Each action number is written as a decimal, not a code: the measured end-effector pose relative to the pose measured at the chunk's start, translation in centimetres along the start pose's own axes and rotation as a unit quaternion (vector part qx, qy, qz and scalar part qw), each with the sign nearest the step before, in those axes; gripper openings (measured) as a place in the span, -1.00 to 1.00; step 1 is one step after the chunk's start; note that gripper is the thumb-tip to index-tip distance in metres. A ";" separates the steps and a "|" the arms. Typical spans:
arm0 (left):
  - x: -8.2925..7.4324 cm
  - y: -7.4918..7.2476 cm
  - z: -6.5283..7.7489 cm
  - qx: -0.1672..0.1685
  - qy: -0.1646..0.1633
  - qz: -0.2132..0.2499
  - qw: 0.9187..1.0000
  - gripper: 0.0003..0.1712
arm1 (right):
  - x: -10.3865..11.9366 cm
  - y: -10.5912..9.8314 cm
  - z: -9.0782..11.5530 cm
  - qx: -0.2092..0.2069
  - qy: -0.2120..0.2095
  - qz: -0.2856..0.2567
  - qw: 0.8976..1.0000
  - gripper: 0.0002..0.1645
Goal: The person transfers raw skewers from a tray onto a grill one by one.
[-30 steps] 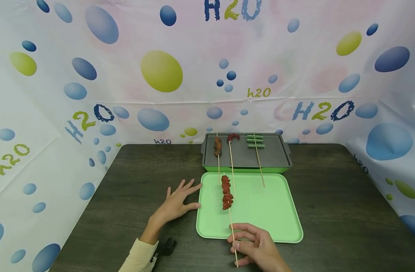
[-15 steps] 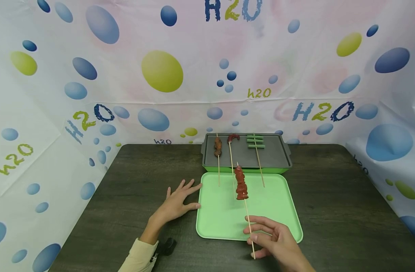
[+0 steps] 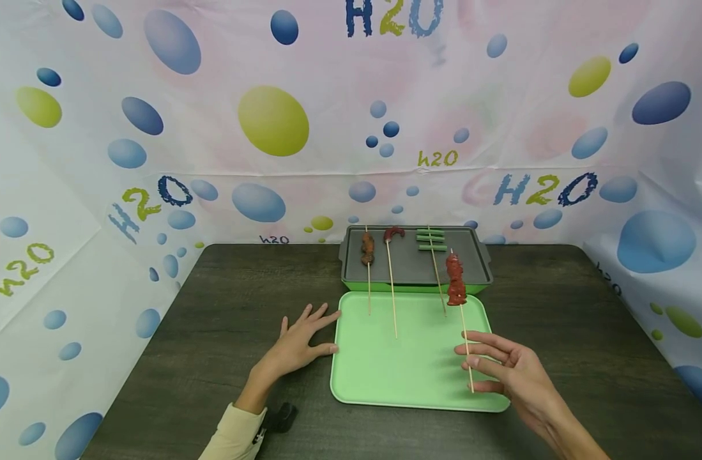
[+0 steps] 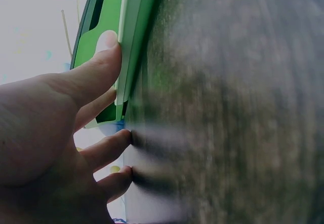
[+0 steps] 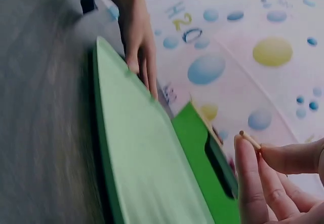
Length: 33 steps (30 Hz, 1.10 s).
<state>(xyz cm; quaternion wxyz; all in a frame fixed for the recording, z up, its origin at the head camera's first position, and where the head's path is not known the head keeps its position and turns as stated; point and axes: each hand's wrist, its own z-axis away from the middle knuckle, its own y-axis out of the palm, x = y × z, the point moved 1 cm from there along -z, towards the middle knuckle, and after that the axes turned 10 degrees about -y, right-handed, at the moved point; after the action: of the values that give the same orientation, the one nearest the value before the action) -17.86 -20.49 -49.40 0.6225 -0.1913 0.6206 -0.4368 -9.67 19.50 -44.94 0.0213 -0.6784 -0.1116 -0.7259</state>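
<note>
My right hand (image 3: pixel 514 370) pinches the lower stick of a meat skewer (image 3: pixel 456 281) between thumb and fingers. Glossy red chunks sit at its upper end, which overlaps the front right corner of the grill (image 3: pixel 408 268) in the head view. In the right wrist view only the butt of the stick (image 5: pixel 249 139) shows at the fingertips. Fingers spread, my left hand (image 3: pixel 297 345) rests on the dark table with thumb and forefinger at the left rim of the light green tray (image 3: pixel 362 377). The left wrist view has its thumb (image 4: pixel 98 67) against the tray's side.
On the grill lie a brown meat skewer (image 3: pixel 368 249), a skewer with a curled dark-red piece (image 3: pixel 393 234) and one with green pieces (image 3: pixel 431 239). Their sticks reach out over the tray. A patterned sheet (image 3: pixel 328 128) stands behind the wooden table (image 3: pixel 236 287).
My right hand has carried the red meat skewer rightward and away from me, from over the tray's left part to its right side near the grill. The left hand stays put.
</note>
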 end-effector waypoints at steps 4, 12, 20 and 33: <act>-0.1 0.0 0.0 0.000 -0.002 0.001 1.000 -0.16 | -0.3 -1.7 -1.2 0.005 -0.009 -0.034 0.999 -0.59; -0.2 -0.1 0.2 0.001 -0.006 -0.001 1.000 -0.16 | -1.0 -3.5 -3.2 -0.013 0.001 -0.048 0.999 -0.60; -0.1 -0.1 0.2 -0.001 -0.004 -0.001 1.000 -0.15 | -0.2 -4.5 -5.4 -0.010 -0.020 -0.049 0.999 -0.65; -0.2 -0.1 0.3 0.000 -0.006 0.002 1.000 -0.15 | 0.8 -6.0 -8.4 -0.018 -0.018 -0.024 0.999 -0.48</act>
<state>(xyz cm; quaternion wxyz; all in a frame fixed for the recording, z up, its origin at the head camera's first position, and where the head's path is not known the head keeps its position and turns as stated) -17.60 -20.49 -49.11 0.6271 -0.1928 0.6171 -0.4344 -19.03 23.81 -45.35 -0.0102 -0.6890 -0.1149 -0.7155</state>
